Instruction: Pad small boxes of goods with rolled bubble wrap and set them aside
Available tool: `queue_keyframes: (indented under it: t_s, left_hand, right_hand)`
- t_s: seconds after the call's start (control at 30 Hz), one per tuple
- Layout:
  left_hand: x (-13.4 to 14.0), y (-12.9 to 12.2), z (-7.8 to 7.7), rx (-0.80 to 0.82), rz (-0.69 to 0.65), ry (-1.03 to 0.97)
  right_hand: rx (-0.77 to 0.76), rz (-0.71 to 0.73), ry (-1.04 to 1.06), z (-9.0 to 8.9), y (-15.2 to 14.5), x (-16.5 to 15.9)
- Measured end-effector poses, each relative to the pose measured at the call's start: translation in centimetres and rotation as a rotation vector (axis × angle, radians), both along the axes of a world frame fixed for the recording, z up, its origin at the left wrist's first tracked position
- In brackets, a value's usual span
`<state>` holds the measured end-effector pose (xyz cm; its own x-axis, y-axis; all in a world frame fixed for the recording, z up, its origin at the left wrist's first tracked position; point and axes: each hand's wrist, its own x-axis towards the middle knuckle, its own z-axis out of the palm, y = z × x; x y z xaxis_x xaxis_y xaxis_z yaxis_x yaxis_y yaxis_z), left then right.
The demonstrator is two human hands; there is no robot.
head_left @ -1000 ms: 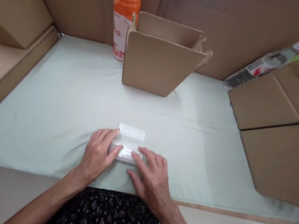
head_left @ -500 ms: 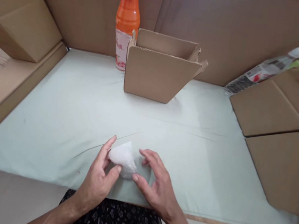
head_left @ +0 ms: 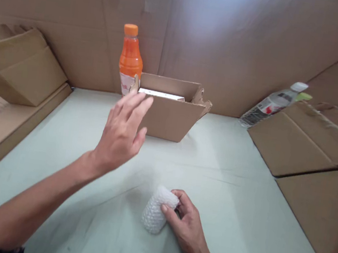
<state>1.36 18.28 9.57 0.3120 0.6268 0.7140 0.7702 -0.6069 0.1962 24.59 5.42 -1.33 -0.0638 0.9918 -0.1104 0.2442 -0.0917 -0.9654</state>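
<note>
Evidently, the right hand (head_left: 187,219) pinches one edge of the bubble-wrap bundle (head_left: 154,215) over the pale cloth (head_left: 214,207); the left hand (head_left: 121,130), empty and spread, is raised before the carton (head_left: 169,120). Held one-sided, the bundle could slip or unroll if that pinch loosens; the left hand could tip the carton by snagging it.
</note>
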Motion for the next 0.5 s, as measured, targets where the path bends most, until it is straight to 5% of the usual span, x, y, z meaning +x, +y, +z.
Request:
queue_keyframes:
  t_s: [0.13,0.23,0.33,0.5]
  left_hand:
    - [1.1,8.2,1.3,-0.021,0.013,0.083]
    - [1.0,9.2,1.1,-0.127,0.004,0.109]
    - [0.1,4.8,1.1,-0.088,-0.061,0.143]
    - [-3.0,-6.8,1.3,-0.052,-0.068,0.173]
  right_hand:
    - [-0.017,0.008,-0.005,-0.5,-0.1,0.2]
    - [-0.028,-0.001,0.052,-0.4,0.1,0.3]
    - [-0.04,0.029,0.077,0.5,0.3,1.3]
    - [0.042,0.152,0.057,4.6,-1.2,6.6]
